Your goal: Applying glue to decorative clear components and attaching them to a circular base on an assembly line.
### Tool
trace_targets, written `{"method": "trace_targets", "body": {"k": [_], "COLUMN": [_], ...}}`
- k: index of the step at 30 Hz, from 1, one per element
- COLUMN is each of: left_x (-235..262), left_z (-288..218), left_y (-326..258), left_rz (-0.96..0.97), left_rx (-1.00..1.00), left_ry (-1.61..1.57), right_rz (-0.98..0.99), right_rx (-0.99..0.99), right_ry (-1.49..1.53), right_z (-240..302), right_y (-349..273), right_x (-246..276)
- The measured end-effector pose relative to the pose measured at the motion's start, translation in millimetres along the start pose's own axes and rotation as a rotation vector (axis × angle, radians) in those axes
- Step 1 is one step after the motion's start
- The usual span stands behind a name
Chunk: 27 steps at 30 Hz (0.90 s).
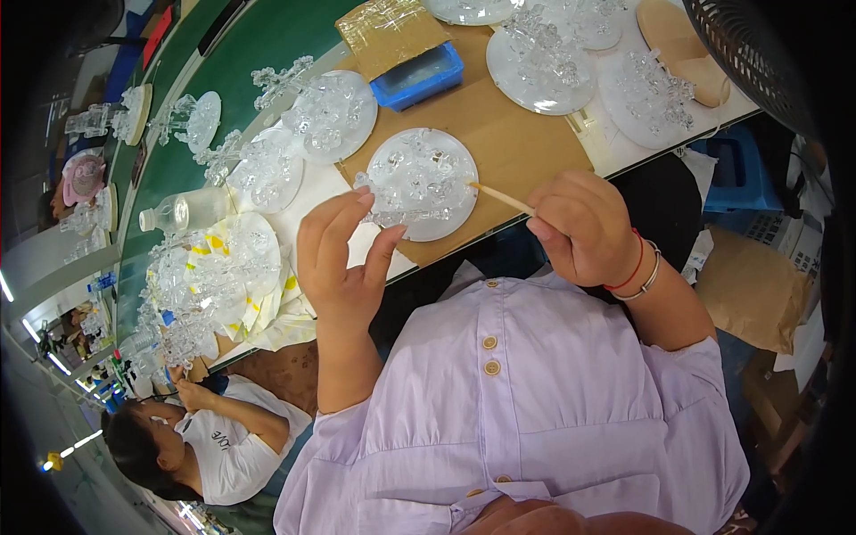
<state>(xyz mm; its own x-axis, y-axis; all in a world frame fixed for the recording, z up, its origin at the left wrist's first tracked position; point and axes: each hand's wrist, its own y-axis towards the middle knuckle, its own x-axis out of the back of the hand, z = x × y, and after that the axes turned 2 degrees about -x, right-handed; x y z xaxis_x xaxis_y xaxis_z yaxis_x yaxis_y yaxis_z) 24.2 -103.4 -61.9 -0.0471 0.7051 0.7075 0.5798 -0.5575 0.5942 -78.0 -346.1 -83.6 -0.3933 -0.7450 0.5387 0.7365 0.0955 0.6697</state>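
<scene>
A round white disc [434,230] bearing a cluster of clear plastic pieces [423,174] lies on brown cardboard before me. My left hand [343,254] is at the disc's left edge, thumb and fingers apart. A fingertip comes close to or touches a clear piece there; which of these I cannot tell. In my right hand [575,223], pinched between thumb and fingers, is a thin wooden stick [506,198]. Its pointed tip reaches the right rim of the disc, and contact is too fine to make out.
A blue box [417,78] with a cardboard flap stands behind the disc. Similar discs with clear pieces [334,116] surround it. Left are a clear bottle [185,210] and plastic-wrapped pieces [218,276]. A dark fan grille [758,53] hangs at upper right; another person [223,437] sits at left.
</scene>
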Motion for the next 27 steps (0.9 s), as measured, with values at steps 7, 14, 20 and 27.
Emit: {"method": "trace_targets", "body": {"k": [7, 14, 20, 27], "left_x": [4.3, 0.1, -1.2, -6.8], "left_z": [7.9, 6.8, 3.5, -0.9], "left_y": [-8.1, -13.9, -15.6, -24.1], "left_rz": [0.054, 0.06, 0.053, 0.03], "left_rx": [0.139, 0.137, 0.108, 0.107], "left_ry": [-0.067, -0.045, -0.012, -0.048], "right_rz": [0.057, 0.043, 0.046, 0.024], "right_rx": [0.044, 0.109, 0.123, 0.026], "right_ry": [0.074, 0.072, 0.061, 0.027], "right_z": [13.4, 17.6, 15.8, 11.1], "right_y": [-6.8, -1.8, -1.3, -6.2], "right_x": [-4.2, -18.0, -22.8, -9.7]}}
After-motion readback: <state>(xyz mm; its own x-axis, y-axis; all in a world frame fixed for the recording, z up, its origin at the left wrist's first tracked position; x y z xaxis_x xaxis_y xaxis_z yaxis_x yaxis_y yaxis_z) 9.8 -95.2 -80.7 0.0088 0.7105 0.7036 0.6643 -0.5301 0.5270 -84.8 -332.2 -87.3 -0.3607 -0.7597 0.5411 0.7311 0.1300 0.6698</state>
